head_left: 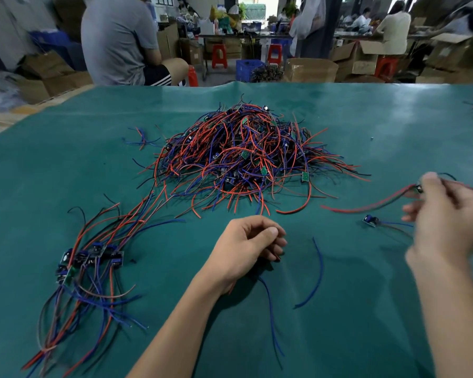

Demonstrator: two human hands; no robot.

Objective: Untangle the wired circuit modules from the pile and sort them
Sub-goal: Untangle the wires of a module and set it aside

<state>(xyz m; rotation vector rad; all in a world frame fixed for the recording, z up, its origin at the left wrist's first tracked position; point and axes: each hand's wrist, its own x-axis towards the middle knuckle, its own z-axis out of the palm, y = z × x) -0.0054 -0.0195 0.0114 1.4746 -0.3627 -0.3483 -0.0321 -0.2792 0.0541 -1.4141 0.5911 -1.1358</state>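
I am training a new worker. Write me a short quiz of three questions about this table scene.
1. True or false: the sorted modules lie left of the pile.
2. The right hand pinches: A) a wired module B) scissors C) nothing
3. Fill in: the table cover is ____.

Key
1. True.
2. A; its red wire trails toward the pile.
3. Green. The left hand is curled near a blue wire.

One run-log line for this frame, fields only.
right hand: pinches module, lifted, blurred | left hand: holds blue wire | tangled pile: centre | sorted group: left
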